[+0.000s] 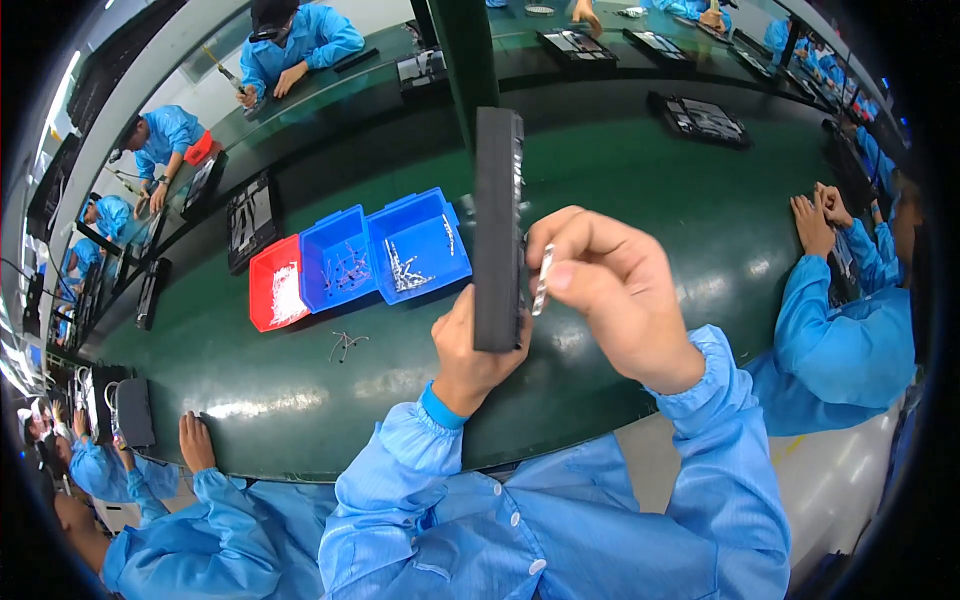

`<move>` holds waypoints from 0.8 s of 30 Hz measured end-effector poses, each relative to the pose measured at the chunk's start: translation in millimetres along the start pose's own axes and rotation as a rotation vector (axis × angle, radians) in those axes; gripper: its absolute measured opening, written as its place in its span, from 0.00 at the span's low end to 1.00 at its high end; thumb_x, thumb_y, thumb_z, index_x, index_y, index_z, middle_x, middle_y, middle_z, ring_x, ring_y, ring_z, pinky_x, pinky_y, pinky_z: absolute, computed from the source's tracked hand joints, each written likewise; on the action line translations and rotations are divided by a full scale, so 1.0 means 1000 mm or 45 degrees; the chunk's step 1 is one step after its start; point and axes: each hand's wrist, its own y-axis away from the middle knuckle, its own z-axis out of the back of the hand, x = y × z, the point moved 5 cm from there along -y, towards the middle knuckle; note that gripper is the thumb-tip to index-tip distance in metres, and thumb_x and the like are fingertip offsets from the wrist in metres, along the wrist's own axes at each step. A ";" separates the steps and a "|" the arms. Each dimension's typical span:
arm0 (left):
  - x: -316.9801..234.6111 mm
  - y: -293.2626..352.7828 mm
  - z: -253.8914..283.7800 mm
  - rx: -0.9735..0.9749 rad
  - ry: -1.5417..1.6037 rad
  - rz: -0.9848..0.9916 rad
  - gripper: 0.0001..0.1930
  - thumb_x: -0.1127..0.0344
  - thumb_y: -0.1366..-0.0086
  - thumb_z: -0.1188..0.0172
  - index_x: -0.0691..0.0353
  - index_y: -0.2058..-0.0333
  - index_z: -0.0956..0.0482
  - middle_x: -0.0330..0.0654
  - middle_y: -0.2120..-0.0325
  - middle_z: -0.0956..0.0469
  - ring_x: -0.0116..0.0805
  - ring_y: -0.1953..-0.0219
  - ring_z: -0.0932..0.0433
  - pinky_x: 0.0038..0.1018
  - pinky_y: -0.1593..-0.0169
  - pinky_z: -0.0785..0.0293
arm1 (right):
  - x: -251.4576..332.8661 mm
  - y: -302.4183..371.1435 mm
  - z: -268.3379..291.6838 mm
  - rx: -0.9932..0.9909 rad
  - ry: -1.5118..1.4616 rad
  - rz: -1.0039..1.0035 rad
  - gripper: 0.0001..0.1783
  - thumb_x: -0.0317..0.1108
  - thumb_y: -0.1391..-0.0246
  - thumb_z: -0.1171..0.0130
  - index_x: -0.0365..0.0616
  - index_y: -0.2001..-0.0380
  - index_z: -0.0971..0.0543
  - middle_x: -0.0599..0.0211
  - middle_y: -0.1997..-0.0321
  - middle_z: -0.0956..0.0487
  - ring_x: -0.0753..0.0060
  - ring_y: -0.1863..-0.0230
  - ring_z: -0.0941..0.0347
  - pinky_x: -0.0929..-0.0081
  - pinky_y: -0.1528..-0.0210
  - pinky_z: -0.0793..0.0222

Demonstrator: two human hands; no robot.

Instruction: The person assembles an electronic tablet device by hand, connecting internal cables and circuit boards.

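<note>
Black slab [498, 225], thin and rectangular, is held upright and edge-on above the green surface [640, 190]. Left hand [472, 350] grips its lower end, fingers wrapped behind, thumb up along the near edge. Right hand [610, 285] sits just right of the slab, pinching a small silver strip [542, 280] between thumb and fingertips; the strip stands nearly vertical, right beside the slab's right edge at mid-height. Can't tell if strip and slab are actually touching. Both forearms wear light blue sleeves with elastic cuffs.

Left of the left hand, well apart on the surface: three open bins in a row. Red bin [276, 284] is farthest out with pale parts inside, then a blue bin [337, 260], then a larger blue bin [418, 245] nearest the slab, both blue ones holding small metal pieces. A few loose wire-like bits [346, 344] lie on the surface just in front of the bins.

Beyond the slab, dark trays [698, 118] sit along the far side of the surface. Other people in blue coats work around it: one to the right with hands [818, 215] on the surface edge, one at lower left with a hand [196, 442] flat on the surface beside a dark device [133, 412].
</note>
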 end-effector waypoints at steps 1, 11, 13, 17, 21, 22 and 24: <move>0.000 0.000 -0.001 -0.007 -0.009 -0.008 0.16 0.77 0.54 0.33 0.66 0.62 0.20 0.44 0.73 0.22 0.42 0.78 0.22 0.31 0.75 0.25 | -0.003 -0.003 -0.002 0.016 0.041 0.025 0.01 0.22 0.42 0.42 0.34 0.68 0.24 0.68 0.61 0.26 0.82 0.63 0.28 0.80 0.58 0.30; -0.010 -0.004 0.004 -0.094 -0.116 -0.144 0.18 0.76 0.56 0.33 0.65 0.62 0.20 0.42 0.73 0.23 0.39 0.77 0.22 0.31 0.77 0.26 | -0.006 -0.008 -0.004 0.016 0.087 -0.008 0.01 0.21 0.45 0.42 0.34 0.70 0.24 0.67 0.62 0.28 0.80 0.60 0.31 0.78 0.55 0.32; -0.009 -0.003 0.004 -0.086 -0.110 -0.140 0.18 0.75 0.56 0.33 0.66 0.61 0.21 0.42 0.73 0.23 0.39 0.77 0.22 0.31 0.77 0.26 | -0.005 -0.008 -0.005 0.019 0.096 -0.008 0.01 0.20 0.45 0.42 0.34 0.70 0.24 0.67 0.61 0.28 0.80 0.60 0.31 0.78 0.55 0.32; -0.006 -0.001 0.005 -0.011 -0.076 -0.108 0.19 0.75 0.55 0.32 0.67 0.60 0.21 0.44 0.71 0.21 0.39 0.74 0.20 0.30 0.75 0.24 | -0.002 -0.009 -0.007 0.049 0.172 0.032 0.01 0.20 0.46 0.42 0.34 0.70 0.25 0.65 0.61 0.29 0.79 0.60 0.31 0.79 0.55 0.32; -0.005 0.003 0.004 -0.005 -0.109 -0.145 0.21 0.75 0.54 0.32 0.69 0.57 0.21 0.47 0.65 0.19 0.41 0.70 0.17 0.30 0.73 0.22 | 0.000 -0.007 -0.007 0.045 0.150 0.020 0.02 0.19 0.46 0.42 0.34 0.71 0.25 0.65 0.61 0.29 0.79 0.60 0.30 0.79 0.56 0.31; -0.004 0.005 0.003 0.020 -0.117 -0.118 0.22 0.75 0.53 0.33 0.70 0.55 0.21 0.49 0.62 0.18 0.41 0.68 0.17 0.30 0.72 0.21 | -0.001 -0.007 -0.006 0.047 0.150 0.022 0.02 0.19 0.46 0.42 0.34 0.71 0.25 0.65 0.61 0.29 0.79 0.60 0.30 0.79 0.56 0.31; -0.004 0.006 0.004 0.042 -0.124 -0.092 0.23 0.75 0.52 0.33 0.71 0.53 0.21 0.50 0.60 0.18 0.42 0.67 0.16 0.30 0.70 0.20 | -0.004 -0.006 -0.004 0.058 0.141 -0.012 0.02 0.19 0.47 0.42 0.34 0.72 0.25 0.64 0.61 0.29 0.79 0.61 0.30 0.78 0.57 0.30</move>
